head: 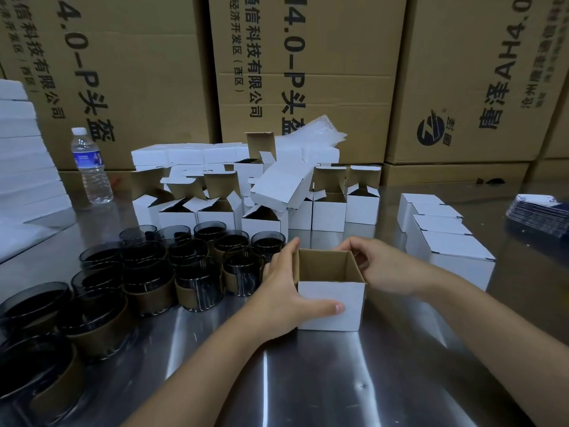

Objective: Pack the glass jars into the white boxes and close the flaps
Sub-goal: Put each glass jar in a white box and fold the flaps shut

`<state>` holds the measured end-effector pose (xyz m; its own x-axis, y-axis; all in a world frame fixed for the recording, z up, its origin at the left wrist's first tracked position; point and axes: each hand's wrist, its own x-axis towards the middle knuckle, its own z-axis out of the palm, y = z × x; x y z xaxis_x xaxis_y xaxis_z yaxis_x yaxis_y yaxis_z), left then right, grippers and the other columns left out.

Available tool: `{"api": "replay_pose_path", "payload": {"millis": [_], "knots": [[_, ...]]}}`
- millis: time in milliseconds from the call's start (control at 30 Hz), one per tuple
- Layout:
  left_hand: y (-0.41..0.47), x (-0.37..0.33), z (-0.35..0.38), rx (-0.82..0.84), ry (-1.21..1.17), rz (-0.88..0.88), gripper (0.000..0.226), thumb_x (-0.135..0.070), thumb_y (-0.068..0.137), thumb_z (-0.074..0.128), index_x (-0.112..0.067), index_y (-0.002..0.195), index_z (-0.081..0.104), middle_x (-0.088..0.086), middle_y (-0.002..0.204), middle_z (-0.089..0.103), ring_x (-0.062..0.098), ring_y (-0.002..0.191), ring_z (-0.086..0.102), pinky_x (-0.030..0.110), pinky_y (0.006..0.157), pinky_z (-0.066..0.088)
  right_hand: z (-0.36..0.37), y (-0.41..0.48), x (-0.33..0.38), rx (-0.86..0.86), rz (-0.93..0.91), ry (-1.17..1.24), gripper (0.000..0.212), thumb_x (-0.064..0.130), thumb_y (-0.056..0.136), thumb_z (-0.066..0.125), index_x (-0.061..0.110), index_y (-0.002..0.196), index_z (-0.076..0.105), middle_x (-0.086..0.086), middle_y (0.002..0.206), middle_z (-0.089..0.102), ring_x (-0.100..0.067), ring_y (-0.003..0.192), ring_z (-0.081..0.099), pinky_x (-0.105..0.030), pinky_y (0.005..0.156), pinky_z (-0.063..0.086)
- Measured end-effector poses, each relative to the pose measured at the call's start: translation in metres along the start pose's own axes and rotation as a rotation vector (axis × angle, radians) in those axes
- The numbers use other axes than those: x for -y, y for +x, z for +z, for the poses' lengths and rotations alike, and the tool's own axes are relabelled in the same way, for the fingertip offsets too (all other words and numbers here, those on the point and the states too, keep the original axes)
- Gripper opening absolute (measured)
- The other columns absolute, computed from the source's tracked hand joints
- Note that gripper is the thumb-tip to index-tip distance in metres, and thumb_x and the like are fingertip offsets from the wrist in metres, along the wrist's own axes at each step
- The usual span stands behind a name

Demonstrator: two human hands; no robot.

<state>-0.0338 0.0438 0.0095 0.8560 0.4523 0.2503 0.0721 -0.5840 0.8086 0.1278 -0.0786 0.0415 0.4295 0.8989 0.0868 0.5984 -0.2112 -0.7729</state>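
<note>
A small, open-topped white cardboard box (331, 303) with a brown inside stands on the reflective stainless-steel tabletop (338, 380), near the middle and towards the near edge. The left hand (286, 285) grips its left wall, thumb laid across the white front face. The right hand (378, 266) holds the right rim, its fingers curled over the far right corner.

Just left of the box, touching the back of the left hand, a crowd of dark glass jars (197, 285) wrapped in brown paper sleeves spreads to the tabletop's left edge and near-left corner. Behind the box stands a cluster of open white boxes (261, 208) with raised flaps; one lies tilted on top of them, and a sheaf of clear plastic bags (317, 131) rests on the rearmost ones. To the right, a row of closed white boxes (446, 238) runs from near the right wrist towards the back. A stack of dark printed cards (542, 217) lies at the right edge. A clear plastic water bottle (90, 167) stands upright at the back left, beside a tall pile of flat white sheets (21, 155). Large brown corrugated cartons (308, 72) with black printed lettering wall off the far edge.
</note>
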Motion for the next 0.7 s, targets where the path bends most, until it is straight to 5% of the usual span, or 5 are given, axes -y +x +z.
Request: {"api": "replay_pose_path", "payload": {"millis": [167, 333, 500, 600, 700], "knots": [[0.0, 0.001, 0.0, 0.027, -0.057, -0.043, 0.112, -0.044, 0.055, 0.084, -0.03, 0.147, 0.021, -0.014, 0.133, 0.039, 0.005, 0.128, 0.036, 0.025, 0.109, 0.033, 0.008, 0.001, 0.0, -0.074, 0.02, 0.019, 0.03, -0.005, 0.08, 0.062, 0.024, 0.089, 0.061, -0.002, 0.086, 0.067, -0.014, 0.077, 0.06, -0.031, 0.072, 0.051], [0.001, 0.005, 0.0, 0.047, -0.18, -0.065, 0.101, -0.04, 0.051, 0.085, -0.034, 0.134, 0.03, -0.014, 0.116, 0.056, -0.003, 0.1, 0.06, 0.018, 0.085, 0.051, 0.012, 0.003, -0.003, -0.103, 0.041, 0.06, 0.034, -0.009, 0.079, 0.056, 0.024, 0.089, 0.061, -0.006, 0.088, 0.068, -0.015, 0.079, 0.06, -0.028, 0.069, 0.05], [0.001, 0.004, 0.001, 0.039, -0.169, -0.072, 0.1, -0.049, 0.045, 0.085, -0.039, 0.129, 0.032, -0.012, 0.118, 0.056, 0.001, 0.103, 0.06, 0.026, 0.092, 0.052, 0.001, 0.001, 0.009, -0.1, 0.022, -0.063, 0.039, -0.013, 0.082, 0.045, 0.022, 0.088, 0.063, -0.012, 0.095, 0.068, -0.017, 0.079, 0.059, -0.034, 0.076, 0.051], [0.001, 0.0, 0.001, 0.034, -0.144, -0.072, 0.101, -0.054, 0.042, 0.082, -0.041, 0.128, 0.032, -0.013, 0.118, 0.056, 0.003, 0.105, 0.059, 0.029, 0.096, 0.05, -0.008, -0.004, 0.033, -0.336, -0.025, -0.254, 0.053, -0.013, 0.08, 0.034, 0.027, 0.095, 0.064, 0.004, 0.103, 0.063, -0.005, 0.078, 0.051, -0.005, 0.065, 0.039], [0.0, -0.002, 0.002, 0.045, -0.116, -0.105, 0.101, -0.047, 0.047, 0.087, -0.038, 0.131, 0.032, -0.015, 0.119, 0.055, 0.003, 0.11, 0.056, 0.028, 0.098, 0.047, 0.008, -0.013, 0.072, -0.505, -0.185, -0.325, 0.054, -0.012, 0.078, 0.039, 0.025, 0.106, 0.066, 0.014, 0.1, 0.056, -0.002, 0.079, 0.046, -0.008, 0.063, 0.033]]}}
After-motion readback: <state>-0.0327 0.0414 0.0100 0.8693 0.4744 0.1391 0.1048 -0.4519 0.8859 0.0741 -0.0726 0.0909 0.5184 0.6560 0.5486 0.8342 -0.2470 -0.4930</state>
